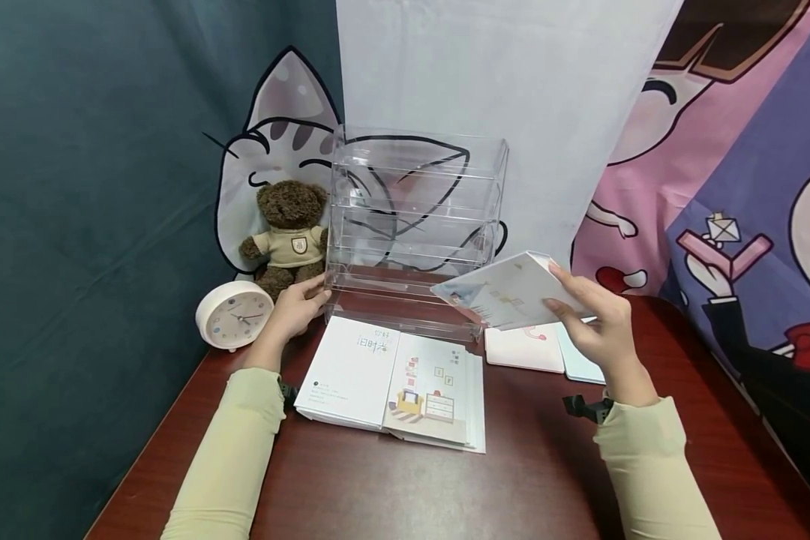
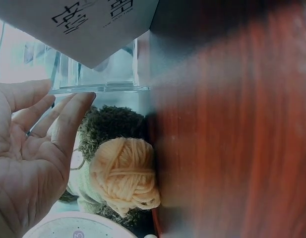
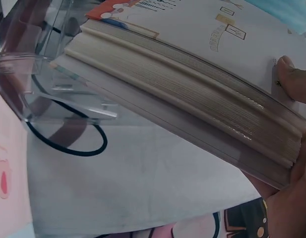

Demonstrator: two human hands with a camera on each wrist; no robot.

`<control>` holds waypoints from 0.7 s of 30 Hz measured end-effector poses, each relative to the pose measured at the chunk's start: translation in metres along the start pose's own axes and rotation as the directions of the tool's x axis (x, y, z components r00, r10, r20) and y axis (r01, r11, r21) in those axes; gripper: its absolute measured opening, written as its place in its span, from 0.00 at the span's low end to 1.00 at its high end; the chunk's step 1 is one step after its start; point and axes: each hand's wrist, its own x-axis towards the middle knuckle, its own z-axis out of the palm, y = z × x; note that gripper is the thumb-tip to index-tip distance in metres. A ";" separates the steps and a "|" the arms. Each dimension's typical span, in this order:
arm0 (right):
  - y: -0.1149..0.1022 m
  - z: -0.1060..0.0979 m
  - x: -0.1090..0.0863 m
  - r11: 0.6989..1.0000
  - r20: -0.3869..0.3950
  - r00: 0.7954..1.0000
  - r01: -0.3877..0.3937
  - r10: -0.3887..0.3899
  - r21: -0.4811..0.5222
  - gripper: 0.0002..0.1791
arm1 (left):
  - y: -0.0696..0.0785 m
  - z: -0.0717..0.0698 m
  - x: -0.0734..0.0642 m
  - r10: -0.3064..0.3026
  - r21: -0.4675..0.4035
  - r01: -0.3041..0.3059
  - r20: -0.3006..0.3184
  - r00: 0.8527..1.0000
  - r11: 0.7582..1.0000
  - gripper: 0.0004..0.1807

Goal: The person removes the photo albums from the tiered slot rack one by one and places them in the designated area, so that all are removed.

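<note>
My right hand (image 1: 597, 319) holds a pale, illustrated book (image 1: 513, 292) tilted above the table at the right front of a clear tiered rack (image 1: 412, 285). Its thumb lies on the cover in the right wrist view, where thick page edges (image 3: 192, 99) show; whether this is one book or stacked ones I cannot tell. My left hand (image 1: 300, 306), fingers extended, touches the rack's left side panel (image 2: 108, 88). White printed pages or covers (image 1: 351, 371) lie before the rack, beside an illustrated one (image 1: 432, 390); whether they belong to one spread book is unclear.
A brown teddy bear (image 1: 290, 225) sits left of the rack, with a yellow yarn ball (image 2: 125, 173) by it. A white round clock (image 1: 236, 315) stands left of my left hand. Pinkish (image 1: 523, 352) and light-blue (image 1: 583, 356) booklets lie under the raised book.
</note>
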 end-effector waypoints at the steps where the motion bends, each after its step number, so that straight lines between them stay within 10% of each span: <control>1: -0.002 -0.001 -0.001 1.000 -0.005 1.000 -0.009 0.009 0.008 0.27 | 0.000 0.000 0.000 0.000 0.001 0.000 0.002 1.000 1.000 0.30; 12: 0.021 -0.019 -0.018 0.937 0.122 0.979 -0.190 0.161 0.292 0.34 | -0.001 0.002 0.001 -0.019 0.012 0.019 -0.004 1.000 1.000 0.30; 21: 0.039 -0.035 -0.041 0.832 0.353 0.859 -0.476 0.371 0.283 0.30 | 0.000 0.002 -0.001 -0.010 0.014 0.010 -0.015 1.000 1.000 0.30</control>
